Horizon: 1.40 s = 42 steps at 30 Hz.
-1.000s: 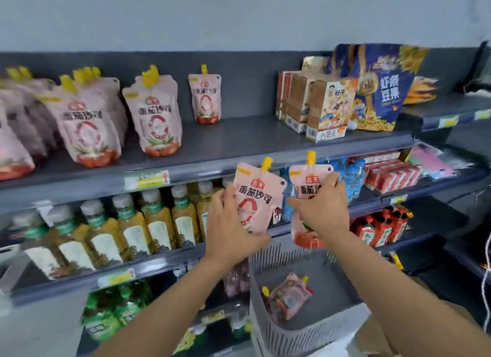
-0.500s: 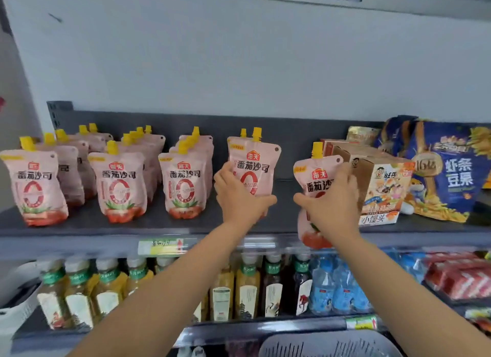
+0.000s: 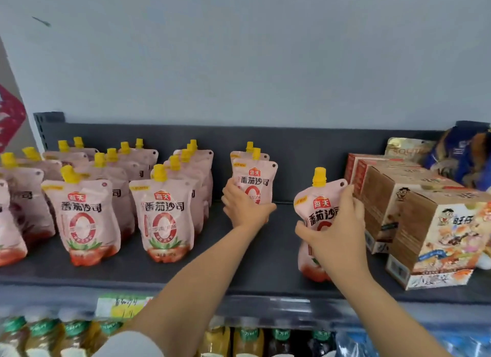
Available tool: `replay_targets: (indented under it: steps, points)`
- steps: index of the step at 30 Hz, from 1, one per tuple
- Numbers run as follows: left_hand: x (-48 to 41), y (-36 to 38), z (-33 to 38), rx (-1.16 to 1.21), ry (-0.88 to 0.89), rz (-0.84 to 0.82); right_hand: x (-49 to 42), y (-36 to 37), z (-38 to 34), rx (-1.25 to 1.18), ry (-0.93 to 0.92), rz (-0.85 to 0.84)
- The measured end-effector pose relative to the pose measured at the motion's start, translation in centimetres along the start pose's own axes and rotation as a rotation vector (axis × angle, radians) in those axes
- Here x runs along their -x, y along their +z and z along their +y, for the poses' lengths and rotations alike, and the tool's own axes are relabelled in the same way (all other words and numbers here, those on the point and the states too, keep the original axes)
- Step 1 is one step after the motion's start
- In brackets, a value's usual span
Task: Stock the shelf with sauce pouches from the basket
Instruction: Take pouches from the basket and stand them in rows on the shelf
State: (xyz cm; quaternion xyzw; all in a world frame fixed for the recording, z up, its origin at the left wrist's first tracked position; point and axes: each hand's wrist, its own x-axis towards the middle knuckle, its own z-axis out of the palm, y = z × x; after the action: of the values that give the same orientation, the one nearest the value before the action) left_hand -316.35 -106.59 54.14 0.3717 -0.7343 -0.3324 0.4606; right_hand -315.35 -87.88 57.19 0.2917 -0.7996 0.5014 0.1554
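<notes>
I am curling my left grip point(image 3: 245, 210) round a sauce pouch point(image 3: 255, 181) at 12 o'clock on the shelf point(image 3: 265, 271), lining it up in front of another. My right grip point(image 3: 337, 231) is hugging a second pouch point(image 3: 318, 210) upright at 3 o'clock, beside the boxes point(image 3: 425, 223), to start a row.

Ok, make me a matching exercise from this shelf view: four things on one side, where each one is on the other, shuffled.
Things
1. first pouch, in the left hand
2. second pouch, in the right hand
3. brown cartons
4. green-capped bottles

Places
A. below the top shelf
B. right part of the top shelf
C. near the shelf's front edge, beside the cartons
D. further back, in front of another pouch

Pairs: 1-D, 2-C, 3-B, 4-A
</notes>
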Motion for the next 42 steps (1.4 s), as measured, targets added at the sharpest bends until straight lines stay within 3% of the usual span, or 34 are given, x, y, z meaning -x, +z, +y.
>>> replay_targets:
  steps: [10, 18, 23, 30, 42]
  points:
    - [-3.9, 3.3, -2.0, -0.015, 0.063, 0.028, -2.0, 4.5, 0.4, -0.008, 0.084, 0.048]
    - [-3.2, 2.5, -2.0, -0.004, 0.042, 0.069, -0.9, 4.0, 0.4, 0.029, 0.095, 0.061]
    - [-2.9, 1.5, -2.3, -0.057, 0.049, -0.021, 0.7, 2.9, 1.0, 0.035, 0.155, -0.12]
    - [-4.0, 0.6, -2.6, -0.003, -0.058, -0.22, 0.6, 2.8, 0.8, 0.068, 0.178, -0.122]
    - [-4.0, 1.8, -2.8, 0.014, -0.074, -0.198, 0.7, 3.2, 1.4, 0.063, 0.153, -0.114]
